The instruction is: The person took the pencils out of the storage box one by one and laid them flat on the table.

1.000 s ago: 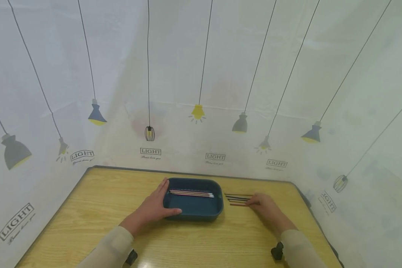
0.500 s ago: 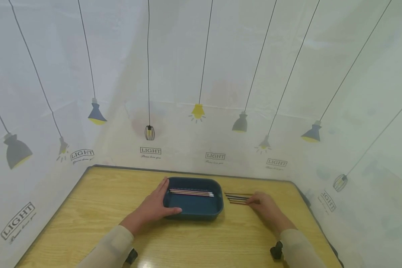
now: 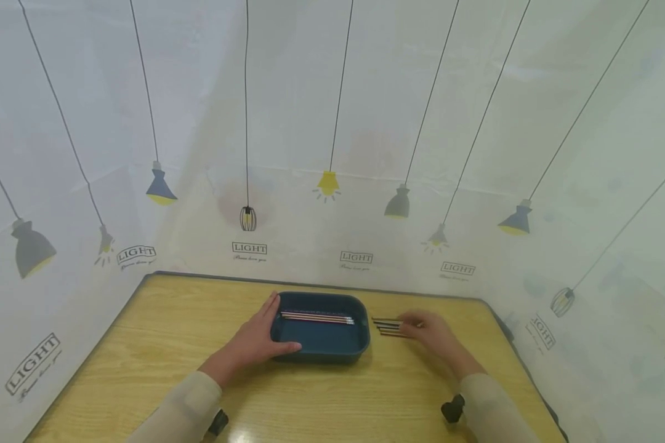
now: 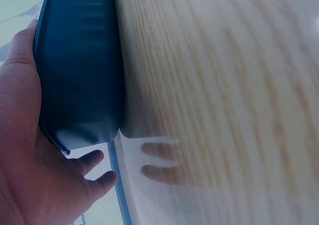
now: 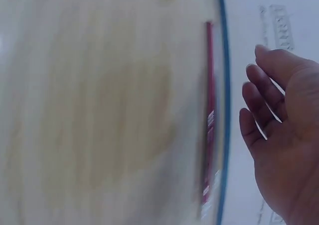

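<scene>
My left hand (image 3: pixel 252 339) holds the left end of a dark blue tray (image 3: pixel 324 343), its thumb over the front rim and its fingers along the far left corner. Several pencils (image 3: pixel 317 318) lie side by side inside, metal-ferruled ends to the right. Right of the tray, several more pencils (image 3: pixel 386 328) lie on the table in a loose row. Over their right ends is my right hand (image 3: pixel 435 337), partly covering them. The right wrist view shows that hand with gently bent fingers and nothing between them, above a red pencil (image 5: pixel 210 80).
The wooden table (image 3: pixel 310 400) ends at a dark edge strip (image 3: pixel 210 279) along the back. White sheeting (image 3: pixel 294 135) printed with lamps encloses it on the back and sides. Black wrist cameras are strapped under both sleeves.
My right fingers have come off the pencils' right ends and shifted left above them. The front red pencil has moved slightly closer to the others. My left hand and the tray stay put.
</scene>
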Motion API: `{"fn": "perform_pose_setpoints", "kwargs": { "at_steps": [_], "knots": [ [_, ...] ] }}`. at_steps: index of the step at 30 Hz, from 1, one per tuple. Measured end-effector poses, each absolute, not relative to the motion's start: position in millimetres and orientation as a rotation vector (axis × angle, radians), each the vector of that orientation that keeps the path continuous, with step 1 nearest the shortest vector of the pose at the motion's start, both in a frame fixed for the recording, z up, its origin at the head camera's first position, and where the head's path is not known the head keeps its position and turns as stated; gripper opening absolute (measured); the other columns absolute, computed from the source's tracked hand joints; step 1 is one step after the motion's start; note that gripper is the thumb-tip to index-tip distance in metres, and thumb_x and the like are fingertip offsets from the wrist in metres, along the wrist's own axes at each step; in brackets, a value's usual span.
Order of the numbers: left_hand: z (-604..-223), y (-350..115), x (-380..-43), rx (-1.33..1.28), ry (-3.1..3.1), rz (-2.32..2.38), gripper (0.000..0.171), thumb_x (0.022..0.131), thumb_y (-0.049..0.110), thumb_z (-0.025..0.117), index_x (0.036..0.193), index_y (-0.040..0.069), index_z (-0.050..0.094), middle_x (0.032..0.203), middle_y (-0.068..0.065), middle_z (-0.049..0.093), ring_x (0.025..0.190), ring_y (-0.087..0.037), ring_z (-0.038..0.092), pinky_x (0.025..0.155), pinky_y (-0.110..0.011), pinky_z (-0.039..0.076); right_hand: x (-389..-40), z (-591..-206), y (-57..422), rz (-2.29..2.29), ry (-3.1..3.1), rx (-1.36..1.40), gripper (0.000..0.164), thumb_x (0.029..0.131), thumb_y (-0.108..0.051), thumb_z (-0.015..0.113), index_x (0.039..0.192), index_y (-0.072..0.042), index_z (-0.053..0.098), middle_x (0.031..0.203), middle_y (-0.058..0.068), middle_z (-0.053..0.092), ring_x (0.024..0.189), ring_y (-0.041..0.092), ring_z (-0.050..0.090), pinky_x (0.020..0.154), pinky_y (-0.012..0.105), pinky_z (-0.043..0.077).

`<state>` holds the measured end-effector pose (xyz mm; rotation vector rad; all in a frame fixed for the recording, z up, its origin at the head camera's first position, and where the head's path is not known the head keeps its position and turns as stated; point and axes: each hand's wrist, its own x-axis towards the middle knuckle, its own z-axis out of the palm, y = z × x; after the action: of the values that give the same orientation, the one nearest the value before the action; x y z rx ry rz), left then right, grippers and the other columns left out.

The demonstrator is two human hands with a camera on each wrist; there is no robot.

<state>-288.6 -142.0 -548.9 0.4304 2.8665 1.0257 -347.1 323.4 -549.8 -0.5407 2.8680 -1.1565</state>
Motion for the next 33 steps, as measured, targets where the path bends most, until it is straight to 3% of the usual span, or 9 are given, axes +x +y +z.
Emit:
{"fn": "perform_pose_setpoints", "kwargs": {
  "at_steps": [4,10,16,20,24,28,33],
  "knots": [
    [-548,-142,-288,0.427,2.866,1.019,0.133,0.089,0.071,0.084,0.178,0.006,0.01,0.186,-0.013,0.003,0.16,-0.051,0.033,0.122,-0.071,0.036,-343,-529,302,-1.216,2.825,-0.583,0.028,0.107,-0.021,0.076,0.133,-0.008,0.078,0.121,0.006,0.079,0.105,0.018,0.071,0.093,0.04,0.058],
    [-547,-143,-288,0.423,2.864,1.013,0.133,0.089,0.071,0.084,0.178,0.006,0.01,0.186,-0.013,0.003,0.161,-0.052,0.032,0.122,-0.073,0.036,-340,-507,260,-1.211,2.826,-0.783,0.024,0.106,-0.011,0.077,0.128,-0.003,0.079,0.108,0.001,0.079,0.095,0.015,0.069,0.081,0.031,0.058],
    [-550,-143,-290,0.434,2.868,1.02,0.134,0.088,0.071,0.084,0.178,0.006,0.01,0.186,-0.014,0.004,0.16,-0.052,0.033,0.122,-0.075,0.034,-345,-500,225,-1.138,2.781,-0.96,0.025,0.105,-0.012,0.079,0.128,-0.003,0.079,0.108,0.001,0.077,0.084,0.011,0.067,0.068,0.029,0.058],
    [-552,-143,-292,0.448,2.878,1.014,0.134,0.088,0.072,0.084,0.178,0.004,0.011,0.186,-0.016,0.005,0.16,-0.052,0.033,0.122,-0.073,0.035,-348,-497,204,-1.075,2.765,-1.012,0.024,0.105,-0.013,0.078,0.127,-0.003,0.079,0.114,0.004,0.078,0.093,0.017,0.073,0.078,0.035,0.063],
    [-551,-142,-292,0.431,2.876,1.011,0.135,0.087,0.074,0.084,0.178,0.005,0.011,0.186,-0.014,0.004,0.161,-0.05,0.032,0.124,-0.071,0.034,-352,-499,185,-0.988,2.753,-1.066,0.021,0.105,-0.011,0.078,0.125,-0.006,0.08,0.122,0.007,0.078,0.115,0.024,0.073,0.102,0.045,0.06],
    [-549,-141,-293,0.422,2.875,1.018,0.135,0.087,0.073,0.084,0.178,0.005,0.011,0.186,-0.013,0.004,0.162,-0.05,0.031,0.125,-0.069,0.033,-357,-508,171,-0.939,2.746,-1.143,0.02,0.103,-0.008,0.078,0.123,-0.003,0.079,0.122,0.011,0.078,0.115,0.029,0.072,0.103,0.048,0.059],
    [-550,-142,-293,0.428,2.872,1.015,0.134,0.088,0.072,0.084,0.177,0.003,0.012,0.186,-0.014,0.004,0.163,-0.049,0.03,0.125,-0.069,0.034,-363,-517,157,-0.912,2.749,-1.14,0.02,0.103,-0.006,0.079,0.122,-0.003,0.079,0.12,0.009,0.076,0.113,0.026,0.072,0.102,0.044,0.059]
  ]
}}
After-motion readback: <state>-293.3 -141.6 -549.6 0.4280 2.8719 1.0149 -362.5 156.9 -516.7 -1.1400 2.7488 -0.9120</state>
